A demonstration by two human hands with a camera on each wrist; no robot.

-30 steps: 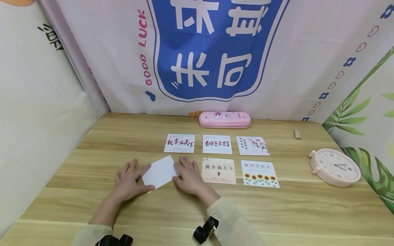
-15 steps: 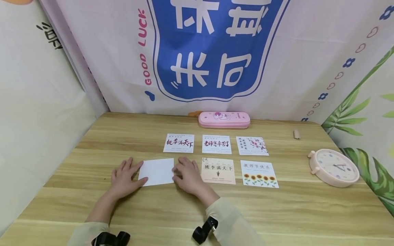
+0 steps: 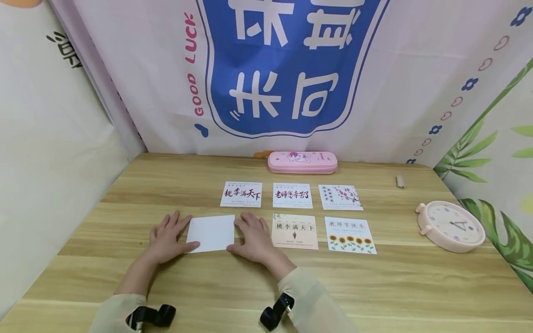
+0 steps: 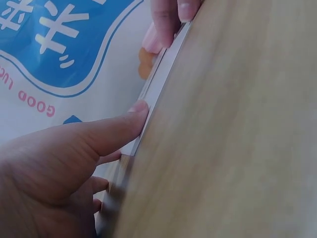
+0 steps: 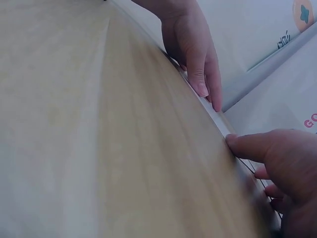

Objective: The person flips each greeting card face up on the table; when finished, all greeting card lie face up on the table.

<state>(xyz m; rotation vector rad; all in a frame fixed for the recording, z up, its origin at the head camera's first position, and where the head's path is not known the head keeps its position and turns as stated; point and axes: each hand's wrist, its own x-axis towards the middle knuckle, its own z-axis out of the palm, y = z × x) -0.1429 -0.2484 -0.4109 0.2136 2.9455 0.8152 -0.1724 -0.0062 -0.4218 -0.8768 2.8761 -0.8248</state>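
A blank white card [image 3: 211, 233] lies flat on the table, left of the middle, between the two hands. The left hand [image 3: 170, 238] spreads its fingers at the card's left side, with the thumb on the lower left corner and the index finger at the upper left corner. At its right side, the right hand [image 3: 255, 240] touches the upper corner with the index finger and the lower corner with the thumb. In the left wrist view the left thumb [image 4: 133, 116] rests on the near edge of the white card [image 4: 161, 82], seen nearly edge-on.
Behind the hands lies a row of printed cards, including a red-lettered card [image 3: 240, 194]. Right of the right hand are a beige card [image 3: 294, 231] and a sunflower card [image 3: 350, 235]. A pink pencil case [image 3: 302, 163], an eraser-like piece [image 3: 400, 181] and a round clock [image 3: 451, 226] lie farther off.
The white card has turned from slanted to nearly straight and moved slightly left. The left hand has shifted left with it; the right thumb has moved down to the lower right corner.
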